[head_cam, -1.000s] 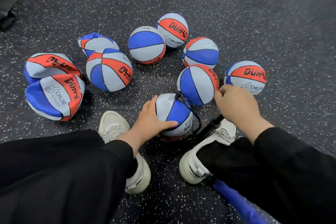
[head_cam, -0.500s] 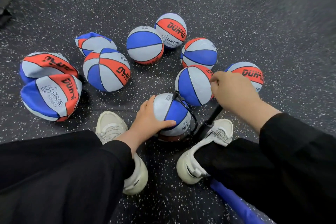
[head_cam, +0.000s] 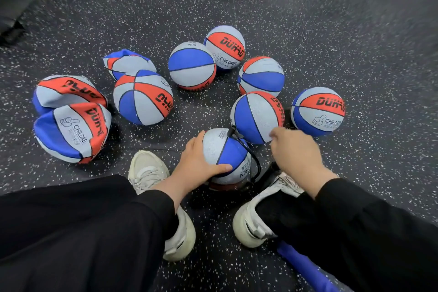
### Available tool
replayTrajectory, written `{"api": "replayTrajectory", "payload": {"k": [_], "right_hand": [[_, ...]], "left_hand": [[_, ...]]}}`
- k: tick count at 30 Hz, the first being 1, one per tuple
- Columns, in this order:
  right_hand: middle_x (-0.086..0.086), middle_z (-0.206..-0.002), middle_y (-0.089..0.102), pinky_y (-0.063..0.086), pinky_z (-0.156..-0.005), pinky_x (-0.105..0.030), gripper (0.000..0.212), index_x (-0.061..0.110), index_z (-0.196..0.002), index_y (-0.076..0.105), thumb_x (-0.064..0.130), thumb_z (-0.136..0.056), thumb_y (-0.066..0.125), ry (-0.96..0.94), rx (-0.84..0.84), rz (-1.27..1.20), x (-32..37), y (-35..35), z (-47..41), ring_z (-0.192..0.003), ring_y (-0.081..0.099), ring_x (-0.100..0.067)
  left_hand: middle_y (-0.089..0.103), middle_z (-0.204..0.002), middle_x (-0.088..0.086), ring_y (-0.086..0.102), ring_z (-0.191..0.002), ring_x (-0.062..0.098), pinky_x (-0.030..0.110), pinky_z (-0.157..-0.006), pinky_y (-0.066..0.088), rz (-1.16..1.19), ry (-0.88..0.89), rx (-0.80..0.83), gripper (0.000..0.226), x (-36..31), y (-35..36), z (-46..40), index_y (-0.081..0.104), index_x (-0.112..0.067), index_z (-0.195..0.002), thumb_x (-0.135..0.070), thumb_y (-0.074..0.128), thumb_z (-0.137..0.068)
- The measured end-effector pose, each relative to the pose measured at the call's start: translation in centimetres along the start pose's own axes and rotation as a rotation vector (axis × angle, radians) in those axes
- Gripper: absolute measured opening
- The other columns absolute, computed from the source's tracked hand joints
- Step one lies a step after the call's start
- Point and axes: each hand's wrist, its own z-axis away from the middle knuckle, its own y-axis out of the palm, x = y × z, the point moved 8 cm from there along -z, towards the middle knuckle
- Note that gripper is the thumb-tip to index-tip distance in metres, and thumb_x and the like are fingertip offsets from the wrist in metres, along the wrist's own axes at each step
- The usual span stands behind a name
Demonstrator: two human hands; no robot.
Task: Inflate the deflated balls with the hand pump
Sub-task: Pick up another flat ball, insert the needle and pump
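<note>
The right hand (head_cam: pixel 295 156) is motion-blurred, and it covers the pump handle, so its grip cannot be read. Only a short dark stretch of the pump (head_cam: pixel 270 174) shows beneath it; the base is hidden behind the ball (head_cam: pixel 225 149) and the right shoe (head_cam: pixel 260 216). The left hand (head_cam: pixel 196 163) hides part of that ball. A blue object (head_cam: pixel 305 268) at the bottom is cut off by the frame edge and unidentifiable.

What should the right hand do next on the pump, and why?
Probably drive the pump handle down for another stroke. The right hand is fisted over the black pump, whose hose runs to the ball that the left hand steadies. Whether that ball is already firm cannot be told.
</note>
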Motion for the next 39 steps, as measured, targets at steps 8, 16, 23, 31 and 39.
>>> {"api": "replayTrajectory", "payload": {"k": [8, 16, 23, 31, 39], "right_hand": [[-0.01, -0.085, 0.069, 0.037, -0.06, -0.034, 0.02, 0.02, -0.107, 0.063, 0.025, -0.095, 0.048, 0.033, -0.13, 0.083, -0.3, -1.6, 0.5, -0.078, 0.065, -0.038], [-0.013, -0.096, 0.071, 0.046, -0.068, -0.038, 0.028, 0.024, -0.12, 0.062, 0.025, -0.098, 0.045, -0.027, -0.033, 0.036, 0.2, -0.8, -0.1, -0.087, 0.066, -0.039], [-0.013, -0.086, 0.07, 0.04, -0.06, -0.036, 0.022, 0.023, -0.108, 0.067, 0.024, -0.095, 0.05, -0.009, -0.178, 0.028, -0.2, -3.7, -0.8, -0.08, 0.065, -0.038], [-0.008, -0.097, 0.07, 0.049, -0.07, -0.036, 0.022, 0.022, -0.11, 0.062, 0.023, -0.097, 0.045, -0.001, 0.04, 0.046, 0.4, 2.3, 0.9, -0.085, 0.066, -0.035], [-0.011, -0.092, 0.071, 0.038, -0.063, -0.034, 0.023, 0.024, -0.109, 0.067, 0.024, -0.096, 0.048, -0.009, -0.145, 0.022, 0.2, -5.6, -1.5, -0.085, 0.064, -0.037]], "left_hand": [[0.017, -0.165, 0.001, 0.021, -0.151, 0.021, 0.046, -0.124, 0.024, -0.003, 0.001, -0.011, 0.144, 0.0, 0.0, -0.2, 0.011, -0.032, -0.161, -0.081, 0.074, -0.042], [0.017, -0.165, -0.002, 0.022, -0.151, 0.019, 0.042, -0.124, 0.024, 0.01, 0.007, -0.004, 0.142, 0.4, -0.1, 0.0, 0.011, -0.035, -0.161, -0.078, 0.077, -0.043], [0.018, -0.166, -0.001, 0.02, -0.152, 0.018, 0.04, -0.124, 0.023, 0.003, 0.004, -0.026, 0.143, -0.1, -0.2, -0.3, 0.012, -0.031, -0.162, -0.08, 0.072, -0.041], [0.016, -0.165, -0.003, 0.022, -0.151, 0.018, 0.042, -0.124, 0.024, 0.001, -0.004, -0.007, 0.142, 0.2, 0.0, 0.1, 0.01, -0.035, -0.161, -0.08, 0.075, -0.043], [0.015, -0.166, -0.002, 0.019, -0.152, 0.018, 0.044, -0.124, 0.023, 0.005, -0.006, -0.006, 0.143, 0.2, 0.0, -0.3, 0.009, -0.033, -0.161, -0.081, 0.075, -0.043]]}}
